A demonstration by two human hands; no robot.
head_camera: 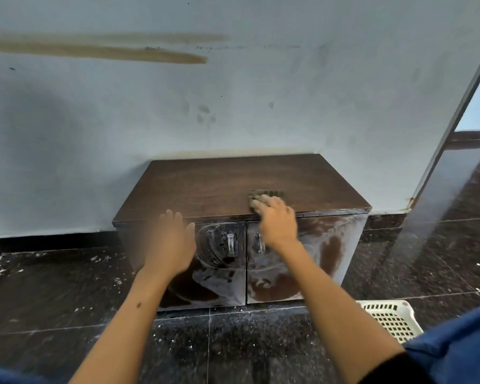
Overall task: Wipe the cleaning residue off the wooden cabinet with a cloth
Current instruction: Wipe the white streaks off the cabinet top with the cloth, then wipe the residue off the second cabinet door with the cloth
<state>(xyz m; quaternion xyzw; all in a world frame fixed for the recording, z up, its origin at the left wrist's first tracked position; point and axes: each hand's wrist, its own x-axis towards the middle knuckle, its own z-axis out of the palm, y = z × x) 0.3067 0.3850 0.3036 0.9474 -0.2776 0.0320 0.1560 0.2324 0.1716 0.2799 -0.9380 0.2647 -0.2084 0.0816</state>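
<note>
The wiping step was in hand, on the top of the wooden cabinet [233, 187]. The right hand [277, 217] pressed a small brownish cloth [266, 194] flat against the top panel near its front edge; its grip looked like fingers laid over the cloth, though motion blur hid whether they curled round it. The cloth showed just beyond the fingertips, a rough, ribbed rectangle. The left hand [172, 239] hovered to the left of that grip and nearer the person, fingers spread, holding nothing; whether it touched the cabinet could not be told.

The top, a dark wood-grain slab, looked mostly matte and dry. Below the grip, the two doors [275, 273] carried swirled, whitish soapy film around the metal handles [230, 243], glossy and wet-looking. So the task seemed early: the next move probably called for bringing the cloth down over the front edge and sweeping across those smears with firm, overlapping strokes.
</note>
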